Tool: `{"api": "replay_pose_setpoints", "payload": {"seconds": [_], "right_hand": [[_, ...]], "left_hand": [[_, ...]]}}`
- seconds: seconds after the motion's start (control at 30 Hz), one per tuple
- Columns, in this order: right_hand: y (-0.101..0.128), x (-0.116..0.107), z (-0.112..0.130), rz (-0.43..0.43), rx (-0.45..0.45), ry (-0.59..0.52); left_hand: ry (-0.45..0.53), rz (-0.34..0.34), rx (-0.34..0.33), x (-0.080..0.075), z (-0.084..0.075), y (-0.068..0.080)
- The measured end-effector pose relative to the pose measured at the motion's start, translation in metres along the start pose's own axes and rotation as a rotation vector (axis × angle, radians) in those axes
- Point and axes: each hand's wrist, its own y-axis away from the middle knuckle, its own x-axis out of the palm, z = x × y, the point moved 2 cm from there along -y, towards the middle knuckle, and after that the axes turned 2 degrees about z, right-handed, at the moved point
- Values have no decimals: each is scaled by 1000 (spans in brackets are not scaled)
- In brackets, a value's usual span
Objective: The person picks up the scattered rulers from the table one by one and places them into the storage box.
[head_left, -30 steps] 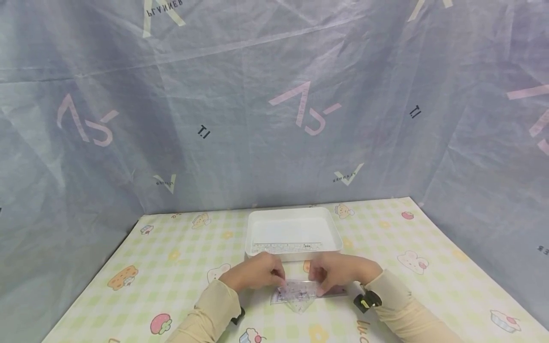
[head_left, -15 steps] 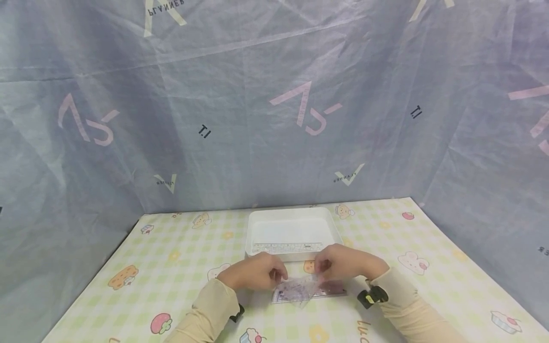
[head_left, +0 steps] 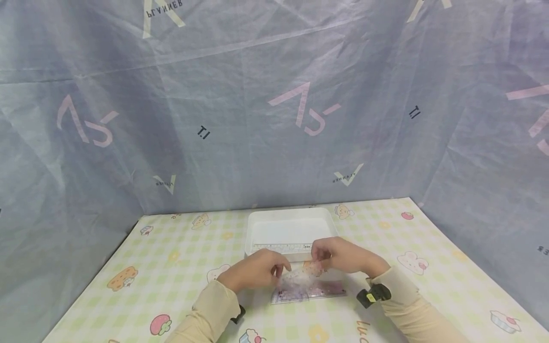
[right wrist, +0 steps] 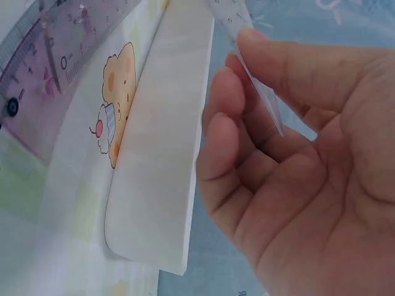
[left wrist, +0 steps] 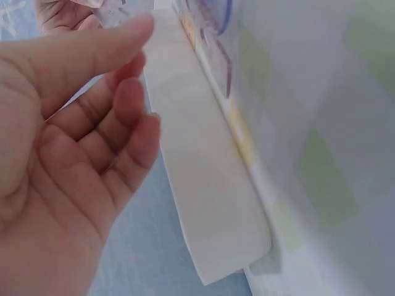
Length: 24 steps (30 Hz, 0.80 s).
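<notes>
My right hand [head_left: 345, 257] pinches one corner of a clear set square [right wrist: 231, 15] between thumb and fingertips. At the other corner is my left hand [head_left: 257, 270], thumb and index finger together. The set square hangs tilted between the hands, blurred in the head view. Below it on the cloth lie see-through pinkish-purple measuring pieces [head_left: 330, 288], with scale marks and numbers in the right wrist view. Just beyond the hands stands a shallow white tray [head_left: 283, 215], with a clear ruler [head_left: 279, 248] along its near side.
A checked tablecloth [head_left: 180, 252] with printed cartoon figures covers the table. Grey-blue cloth [head_left: 240, 157] hangs behind it and at both sides. The tray's near wall [right wrist: 160, 154] rises close to both hands.
Both hands have lifted the set square off the purple pieces, the right one rising most, toward the tray. The set square's lower point has swung up from the cloth.
</notes>
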Motion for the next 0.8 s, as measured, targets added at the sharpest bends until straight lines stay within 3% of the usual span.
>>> {"api": "replay_pose_setpoints", "payload": {"seconds": [0.17, 0.43, 0.57, 0.8], "right_hand": [[-1, -3, 2, -110, 67, -78], [0, -10, 0, -299, 182, -159], [0, -12, 0, -342, 193, -163], [0, -14, 3, -431, 183, -211]], "left_hand": [[0, -55, -16, -5, -1, 0], [-47, -183, 52, -15, -1, 4], [-85, -235, 81, -19, 0, 5], [-32, -342, 106, -28, 5, 9]]}}
